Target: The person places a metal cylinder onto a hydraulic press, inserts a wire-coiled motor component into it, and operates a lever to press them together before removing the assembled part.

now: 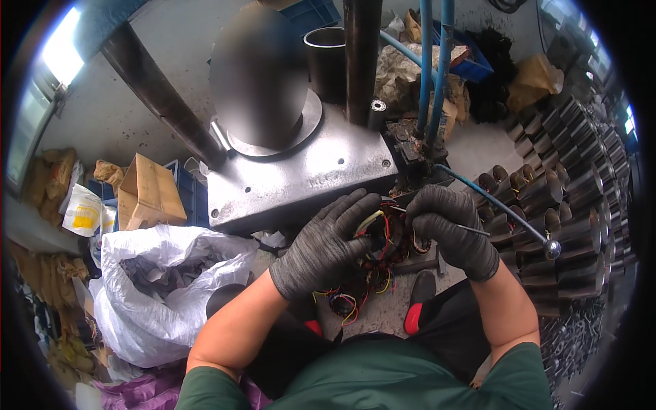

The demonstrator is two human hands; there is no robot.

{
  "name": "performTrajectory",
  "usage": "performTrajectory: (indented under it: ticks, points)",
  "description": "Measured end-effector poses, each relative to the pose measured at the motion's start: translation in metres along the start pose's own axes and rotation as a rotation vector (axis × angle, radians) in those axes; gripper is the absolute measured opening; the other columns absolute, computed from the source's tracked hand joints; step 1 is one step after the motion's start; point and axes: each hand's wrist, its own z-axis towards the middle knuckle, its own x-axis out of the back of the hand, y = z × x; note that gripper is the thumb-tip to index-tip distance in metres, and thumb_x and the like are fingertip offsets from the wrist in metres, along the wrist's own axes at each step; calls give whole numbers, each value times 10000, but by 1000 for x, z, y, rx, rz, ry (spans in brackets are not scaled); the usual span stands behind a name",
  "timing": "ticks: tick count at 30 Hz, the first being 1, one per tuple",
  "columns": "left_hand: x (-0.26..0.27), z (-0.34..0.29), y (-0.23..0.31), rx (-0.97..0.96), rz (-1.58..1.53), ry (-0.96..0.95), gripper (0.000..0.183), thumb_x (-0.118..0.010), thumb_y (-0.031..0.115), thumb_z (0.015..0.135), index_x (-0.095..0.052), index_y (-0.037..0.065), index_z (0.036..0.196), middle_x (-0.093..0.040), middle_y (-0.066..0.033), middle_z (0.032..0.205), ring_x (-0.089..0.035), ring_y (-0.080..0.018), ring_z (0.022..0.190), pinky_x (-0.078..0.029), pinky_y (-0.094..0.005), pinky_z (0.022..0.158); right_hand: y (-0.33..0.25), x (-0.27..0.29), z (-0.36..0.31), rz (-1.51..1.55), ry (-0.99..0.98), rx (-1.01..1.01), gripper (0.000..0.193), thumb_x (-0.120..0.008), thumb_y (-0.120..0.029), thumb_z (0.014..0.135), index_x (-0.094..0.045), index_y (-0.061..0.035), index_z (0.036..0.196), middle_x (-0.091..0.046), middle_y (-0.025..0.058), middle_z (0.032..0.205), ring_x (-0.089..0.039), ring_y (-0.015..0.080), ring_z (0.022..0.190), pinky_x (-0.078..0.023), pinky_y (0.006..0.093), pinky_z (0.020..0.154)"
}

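Observation:
Both my hands wear dark grey knit gloves and meet in front of the metal press block. Between them is a wound motor stator (392, 255), a dark ring with copper windings and yellow, white and red lead wires (373, 221). My left hand (333, 240) closes on its left side by the wires, fingers long and together, thumb below. Curled over the right side is my right hand (452, 229); a thin metal rod (473, 230) sticks out beside its fingers. The gloves hide much of the stator. Below, more wound stators (342, 303) lie near my feet.
The heavy press block (301, 184) stands ahead, with dark columns and a round plate; a blurred patch covers part. A ball-ended lever (552, 249) juts out at right, before rows of metal cylinders (577, 232). A white sack (157, 314) and cardboard box (147, 191) stand left.

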Motion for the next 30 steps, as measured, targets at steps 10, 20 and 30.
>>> performTrajectory:
  ticks: [10, 20, 30]
  points:
    - [-4, -2, 6, 417, -823, 55, 423, -906, 181, 751, -670, 36, 1071, -466, -215, 1553, -535, -378, 1391, -492, -451, 1131, 26, -1, -1, 391, 186, -161, 180, -645, -93, 858, -719, 18, 980, -710, 102, 887, -691, 171, 807, -573, 320, 738]
    - [-3, -7, 0, 375, -699, 87, 598, -1045, 188, 569, -612, 55, 959, -473, -203, 1561, -527, -329, 1404, -525, -418, 1075, 10, -12, 3, -436, 5, 357, 172, -719, -76, 790, -673, -49, 954, -647, 123, 883, -635, 356, 826, -529, 446, 708]
    - [-3, -10, 1, 425, -674, 31, 577, -1029, 228, 536, -653, 64, 942, -422, -243, 1595, -557, -382, 1366, -565, -437, 1033, 15, -20, 5, -577, -25, 403, 217, -747, -53, 739, -692, -77, 948, -667, 115, 878, -650, 349, 808, -538, 450, 679]
